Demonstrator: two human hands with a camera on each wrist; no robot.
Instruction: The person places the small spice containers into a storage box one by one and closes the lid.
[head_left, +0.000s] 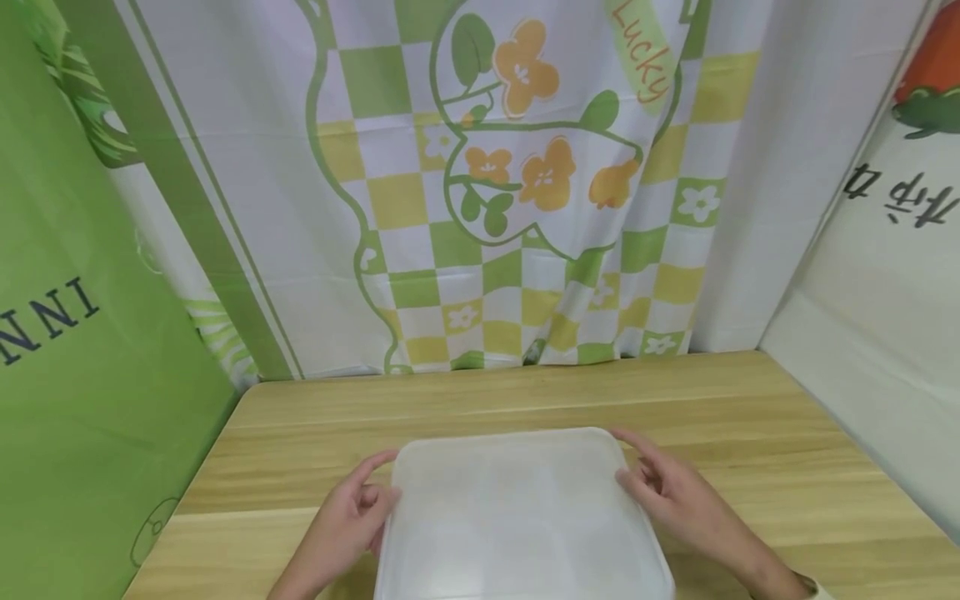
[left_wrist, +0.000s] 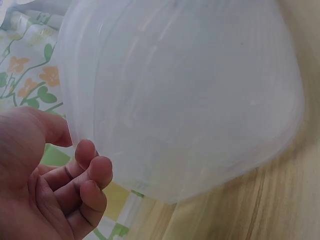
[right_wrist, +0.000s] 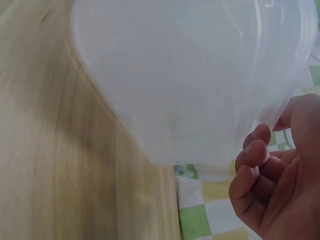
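A translucent white plastic storage box (head_left: 517, 517) with a lid and rounded corners is at the front middle of the table in the head view. Faint square sections show through its top. My left hand (head_left: 352, 512) pinches the rim on the left side, thumb on top and fingers bent beneath. On the opposite side my right hand (head_left: 675, 492) grips the rim the same way. Both wrist views show the smooth side of the box (left_wrist: 200, 95), with the left hand (left_wrist: 65, 175) and the right hand (right_wrist: 280, 175) at its rim. What is inside is hidden.
The wooden table (head_left: 510, 400) reaches back to a curtain (head_left: 375, 208) with green and yellow checks. A green cloth (head_left: 90, 400) hangs along the left side and a white printed cloth (head_left: 885, 333) along the right.
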